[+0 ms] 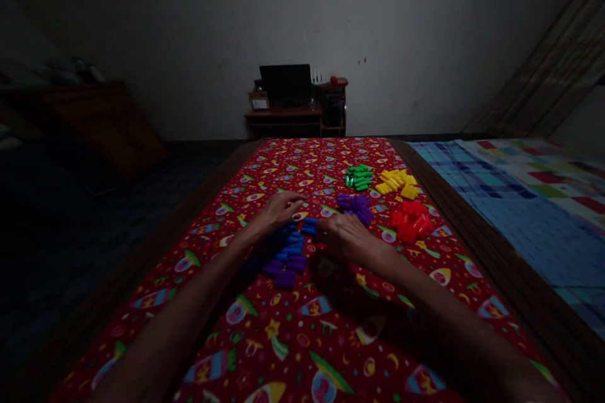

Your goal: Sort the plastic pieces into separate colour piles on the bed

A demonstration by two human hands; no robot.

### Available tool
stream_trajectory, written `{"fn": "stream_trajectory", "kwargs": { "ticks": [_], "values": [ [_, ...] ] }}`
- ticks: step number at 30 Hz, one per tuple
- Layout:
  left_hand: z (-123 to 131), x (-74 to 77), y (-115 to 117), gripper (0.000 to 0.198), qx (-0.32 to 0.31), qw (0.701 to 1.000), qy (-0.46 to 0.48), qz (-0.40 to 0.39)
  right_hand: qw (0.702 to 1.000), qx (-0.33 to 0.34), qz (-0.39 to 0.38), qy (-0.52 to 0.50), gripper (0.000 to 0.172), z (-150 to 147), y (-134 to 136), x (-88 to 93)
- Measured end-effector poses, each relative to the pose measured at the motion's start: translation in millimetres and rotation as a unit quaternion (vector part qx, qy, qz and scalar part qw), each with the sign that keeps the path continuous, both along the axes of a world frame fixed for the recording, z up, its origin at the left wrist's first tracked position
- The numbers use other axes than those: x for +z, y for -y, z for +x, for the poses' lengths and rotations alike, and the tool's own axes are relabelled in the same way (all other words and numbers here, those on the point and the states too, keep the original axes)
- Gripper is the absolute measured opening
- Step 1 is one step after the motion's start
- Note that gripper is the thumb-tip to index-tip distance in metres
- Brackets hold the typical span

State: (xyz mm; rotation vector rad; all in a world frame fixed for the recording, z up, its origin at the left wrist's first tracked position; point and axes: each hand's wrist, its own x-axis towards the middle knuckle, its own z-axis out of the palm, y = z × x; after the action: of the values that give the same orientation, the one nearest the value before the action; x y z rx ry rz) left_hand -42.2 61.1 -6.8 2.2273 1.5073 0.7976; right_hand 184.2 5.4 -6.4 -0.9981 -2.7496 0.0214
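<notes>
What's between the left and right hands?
Blue pieces, lying on the red patterned cloth in the gap from left hand to right hand. Shows in the head view; whether the right grip holds any is hidden.

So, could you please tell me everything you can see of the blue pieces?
The blue pieces are short, rod-like and look like smooth plastic. They lie loosely bunched on the red patterned cloth, some in shadow, with purple pieces along their near side. A few sit at the fingers of the right hand, apparently touching them; the left hand is by the bunch's far side, contact unclear.
</notes>
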Motion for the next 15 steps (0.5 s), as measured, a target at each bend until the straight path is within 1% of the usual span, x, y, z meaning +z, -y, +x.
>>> {"fn": "stream_trajectory", "kwargs": {
  "ticks": [2,3,4,6,8,11,13,15],
  "values": [
    [-19,-0.8,23,0.041,0.008,1.0,-0.001,-0.016,0.996,0.076,-0.001,-0.039,0.019,-16,11,-17.6],
    [-27,-2.0,35,0.042,0.01,1.0,0.0,-0.023,0.993,0.1,0.001,-0.056,0.019,-22,16,-26.9],
    [-33,-3.6,46,0.042,0.01,1.0,0.001,-0.027,0.991,0.115,0.003,-0.068,0.021,-27,20,-35.7],
    [-41,-7.9,66,0.04,0.004,1.0,-0.001,-0.023,0.989,0.123,0.008,-0.083,0.027,-30,27,-49.7],
    [-45,-13.0,82,0.035,-0.01,1.0,-0.011,-0.01,0.986,0.13,0.018,-0.099,0.034,-27,29,-56.7],
    [-46,-20.5,101,0.029,-0.042,0.998,-0.053,0.005,0.982,0.147,0.014,-0.118,0.041,-19,31,-54.1],
    [-46,-25.4,110,0.028,-0.061,0.995,-0.081,0.009,0.984,0.141,0.004,-0.108,0.041,-18,30,-45.3],
    [-46,-30.4,116,0.031,-0.063,0.993,-0.095,0.011,0.99,0.117,-0.015,-0.08,0.036,-17,25,-31.8]
  ]
}}
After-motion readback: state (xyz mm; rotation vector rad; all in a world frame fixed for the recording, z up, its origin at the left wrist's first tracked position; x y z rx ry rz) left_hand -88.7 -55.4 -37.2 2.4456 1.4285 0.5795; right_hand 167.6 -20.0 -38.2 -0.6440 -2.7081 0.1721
